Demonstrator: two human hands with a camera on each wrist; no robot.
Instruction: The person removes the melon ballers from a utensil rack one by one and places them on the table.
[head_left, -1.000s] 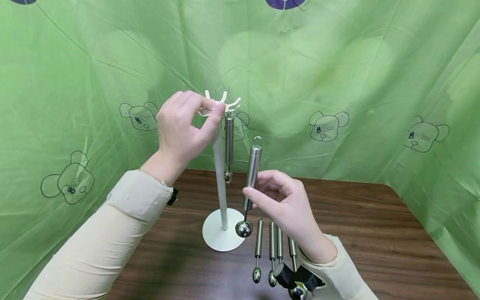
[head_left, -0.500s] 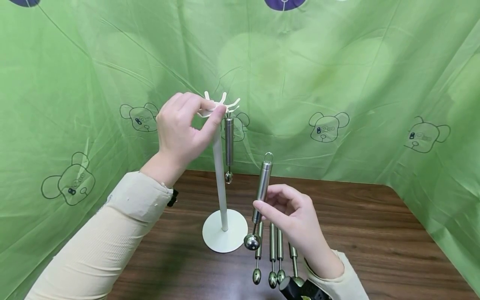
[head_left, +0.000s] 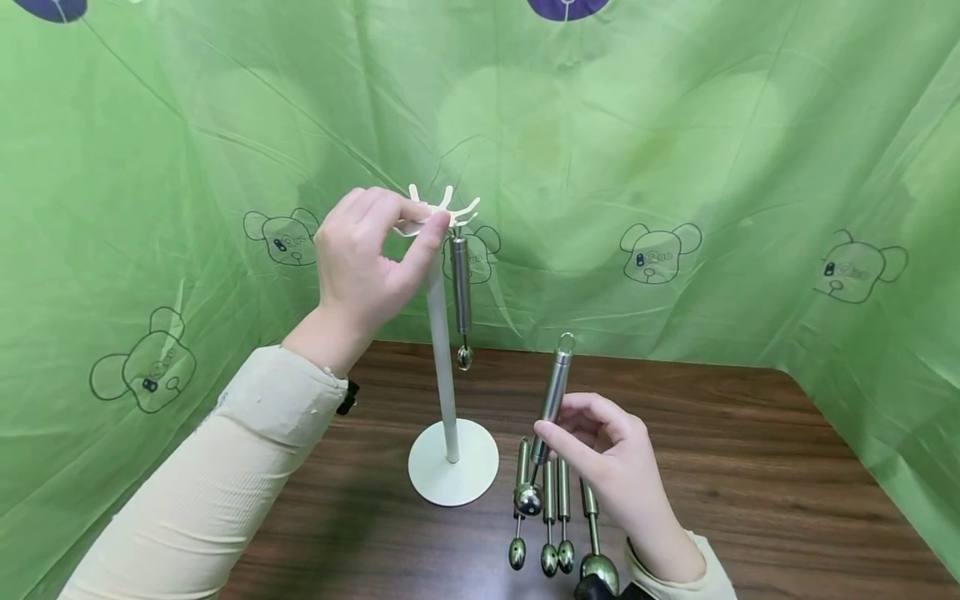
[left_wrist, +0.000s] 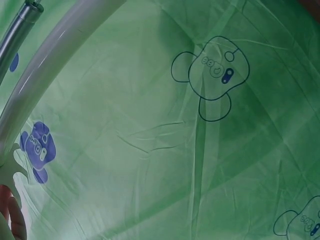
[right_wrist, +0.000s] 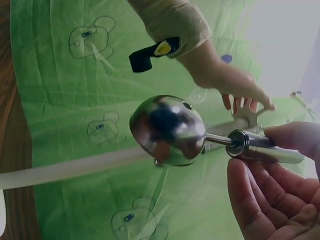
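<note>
With thumb and fingers, my right hand (head_left: 615, 458) pinches the steel handle of a melon baller (head_left: 553, 396). Its hanging loop points up and its round scoop hangs down, over the tools on the table. That scoop (right_wrist: 167, 131) fills the middle of the right wrist view. My left hand (head_left: 367, 250) pinches the hooked top of a white stand (head_left: 442, 358), thumb on the near side. From one of its hooks hangs another small-scooped melon baller (head_left: 462, 287), right of the pole. In the left wrist view, the white pole (left_wrist: 37, 75) crosses the upper left and only fingertips show.
Several more melon ballers (head_left: 550, 500) lie side by side on the dark wood table (head_left: 735, 450), handles away from me. The stand's round white base (head_left: 427, 479) is left of them. A green cloth (head_left: 562, 167) with bear drawings encloses the table.
My right hand has moved down and to the right with the melon baller, away from the stand. My left hand stays on the stand's top. The hanging melon baller has swung slightly.
</note>
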